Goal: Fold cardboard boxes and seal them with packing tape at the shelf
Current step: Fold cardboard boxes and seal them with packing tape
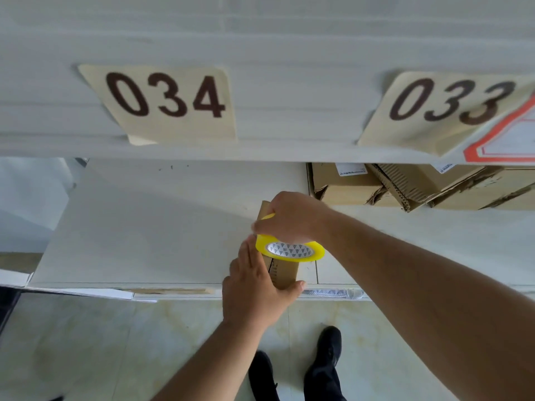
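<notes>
A small brown cardboard box [285, 273] stands at the front edge of the white shelf [144, 227]. My left hand [254, 290] grips its near end, thumb on the right side and fingers along the left side. My right hand [289, 217] holds a yellow roll of packing tape [289, 250] flat over the top of the box, with a strip of tape running along the box under my fingers. Most of the box is hidden by my hands and the roll.
Several torn cardboard boxes [405, 186] are stacked at the back right of the shelf. The shelf above carries labels 034 [165, 96] and 033 [445, 102]. A white flat sheet [86, 292] juts out below the shelf edge at left. My black shoes [327, 363] stand on the tiled floor.
</notes>
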Demonstrator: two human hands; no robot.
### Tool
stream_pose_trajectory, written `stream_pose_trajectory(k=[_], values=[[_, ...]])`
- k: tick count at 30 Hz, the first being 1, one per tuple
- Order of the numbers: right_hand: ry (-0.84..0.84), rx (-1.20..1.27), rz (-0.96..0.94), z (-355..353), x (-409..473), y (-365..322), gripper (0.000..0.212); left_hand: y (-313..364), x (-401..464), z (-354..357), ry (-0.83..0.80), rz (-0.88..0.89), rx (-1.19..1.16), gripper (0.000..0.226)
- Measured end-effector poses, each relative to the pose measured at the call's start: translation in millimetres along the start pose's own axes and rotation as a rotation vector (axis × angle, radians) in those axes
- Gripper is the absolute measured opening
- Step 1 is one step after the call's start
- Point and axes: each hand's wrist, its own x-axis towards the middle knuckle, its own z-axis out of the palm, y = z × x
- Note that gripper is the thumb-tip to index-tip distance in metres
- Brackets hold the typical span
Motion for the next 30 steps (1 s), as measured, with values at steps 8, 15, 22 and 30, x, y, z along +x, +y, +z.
stream_pose_trajectory(k=[8,15,22,30], values=[[-0.009,-0.173,0.027,-23,-16,35,0.064,1,2,1,-0.008,-0.042,0.012,0.128],[0.018,-0.355,0.113,4,-35,83,0.077,0,2,4,-0.011,-0.028,0.076,0.128],[0.020,-0.313,0.135,15,-37,91,0.069,2,0,1,-0.019,-0.023,0.101,0.128],[-0.008,-0.282,0.183,27,-32,97,0.073,3,1,0,-0.032,-0.022,0.122,0.128]])
